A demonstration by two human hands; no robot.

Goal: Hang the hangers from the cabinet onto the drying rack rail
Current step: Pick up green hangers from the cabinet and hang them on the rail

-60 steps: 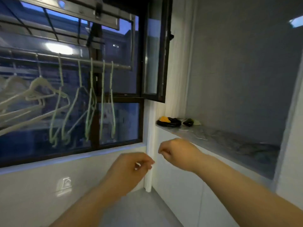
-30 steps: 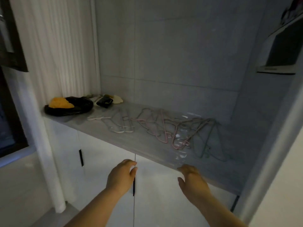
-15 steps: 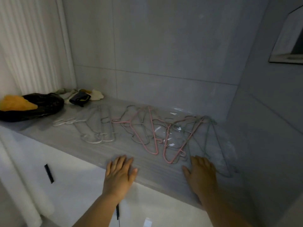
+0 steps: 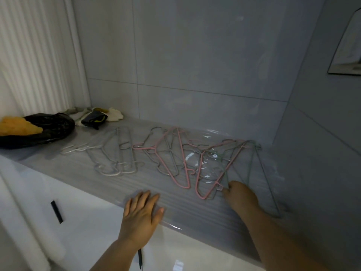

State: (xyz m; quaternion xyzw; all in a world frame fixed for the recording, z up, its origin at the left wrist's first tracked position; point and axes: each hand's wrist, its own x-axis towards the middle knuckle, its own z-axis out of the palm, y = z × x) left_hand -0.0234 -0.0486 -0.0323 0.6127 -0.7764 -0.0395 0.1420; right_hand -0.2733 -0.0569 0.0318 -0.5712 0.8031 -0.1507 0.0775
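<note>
Several thin hangers lie flat on the grey cabinet top (image 4: pixel 82 173): white ones (image 4: pixel 115 153) at the left, pink ones (image 4: pixel 181 157) in the middle, grey-green ones (image 4: pixel 252 163) at the right. My right hand (image 4: pixel 239 194) has its fingers curled down onto the near ends of the right-hand pink and grey-green hangers; whether it grips them I cannot tell. Flat on the front edge of the top lies my left hand (image 4: pixel 143 209), fingers spread, holding nothing. The drying rack rail is out of view.
A black bag (image 4: pixel 52 128) with something orange (image 4: pixel 17 125) in it sits at the far left of the top, with small cloth items (image 4: pixel 95 116) behind it. White cabinet doors with a black handle (image 4: pixel 56 212) are below. Tiled walls close the back and right.
The view turned from the window rail with hung hangers to the cabinet and moved closer. My right hand slid forward onto the ends of the right-hand hangers; my left stayed on the front edge.
</note>
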